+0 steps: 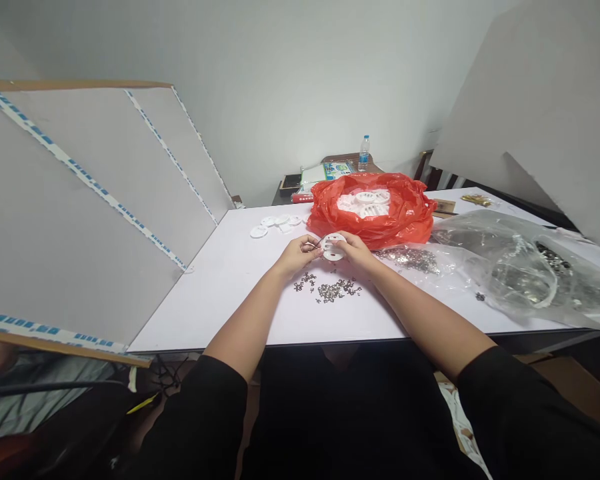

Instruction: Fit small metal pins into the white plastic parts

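Observation:
A white round plastic disc (pixel 336 255) with slots is held upright above the table, and my right hand (pixel 354 251) grips it from the right. At the disc's left edge, the fingers of my left hand (pixel 300 254) are pinched together. Something thin and dark shows at those fingertips, too small to name. Below both hands lies a loose pile of small metal parts (pixel 330 292). Further back on the left, several white round plastic pieces (pixel 275 225) rest on the white table (pixel 220 287).
A red plastic bag (pixel 405 227) full of white plastic pieces stands behind my hands. Clear plastic bags (pixel 510 267) with small metal parts spread over the right side. A water bottle (pixel 364 155) stands at the back. A tall board (pixel 105 180) borders the left.

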`<state>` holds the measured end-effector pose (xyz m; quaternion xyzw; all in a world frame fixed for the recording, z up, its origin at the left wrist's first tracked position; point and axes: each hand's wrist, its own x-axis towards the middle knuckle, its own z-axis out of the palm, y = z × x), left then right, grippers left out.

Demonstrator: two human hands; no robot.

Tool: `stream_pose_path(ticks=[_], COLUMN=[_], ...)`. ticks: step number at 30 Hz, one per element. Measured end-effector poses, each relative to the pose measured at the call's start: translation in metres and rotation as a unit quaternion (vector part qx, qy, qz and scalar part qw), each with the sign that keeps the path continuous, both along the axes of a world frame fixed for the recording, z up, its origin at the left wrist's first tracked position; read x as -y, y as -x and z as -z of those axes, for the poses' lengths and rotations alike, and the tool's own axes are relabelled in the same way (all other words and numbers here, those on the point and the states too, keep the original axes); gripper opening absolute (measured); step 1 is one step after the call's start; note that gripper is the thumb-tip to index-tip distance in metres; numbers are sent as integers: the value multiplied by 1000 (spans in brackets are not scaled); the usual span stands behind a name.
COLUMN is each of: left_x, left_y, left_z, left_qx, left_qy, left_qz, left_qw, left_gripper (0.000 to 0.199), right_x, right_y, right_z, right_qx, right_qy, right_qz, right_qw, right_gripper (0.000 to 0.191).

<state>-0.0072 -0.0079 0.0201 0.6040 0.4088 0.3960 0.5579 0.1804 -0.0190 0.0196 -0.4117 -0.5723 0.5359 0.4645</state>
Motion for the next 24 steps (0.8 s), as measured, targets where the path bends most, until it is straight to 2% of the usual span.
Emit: stream_pose_path(ticks=[3, 6, 9, 13, 19, 24], left_x=[0, -2, -2, -3, 0, 1], left_y=[1, 3, 4, 6, 5, 3], left_z=[-1, 0, 2, 4, 2, 3], left_qx=[-3, 5, 11, 12, 13, 14], left_qy=[23, 32, 28, 10, -13, -16], left_qz=[20, 44, 70, 90, 87, 74], left_qw=[1000, 999, 997, 996, 996, 997], left_gripper=[45, 47, 49, 45, 44, 47], right_x=[1, 2, 3, 4, 3, 2], right_y=[-1, 0, 0, 1, 1, 2], right_z=[-1, -1, -1, -1, 1, 2], right_qx=[7, 6, 6, 34, 12, 16], right_qy=[-9, -11, -19, -43, -66, -57], right_qz=[0, -27, -47, -34, -21, -21], right_qw=[1000, 1000, 999, 998, 997, 998], right_gripper=[45, 46, 48, 46, 45, 48])
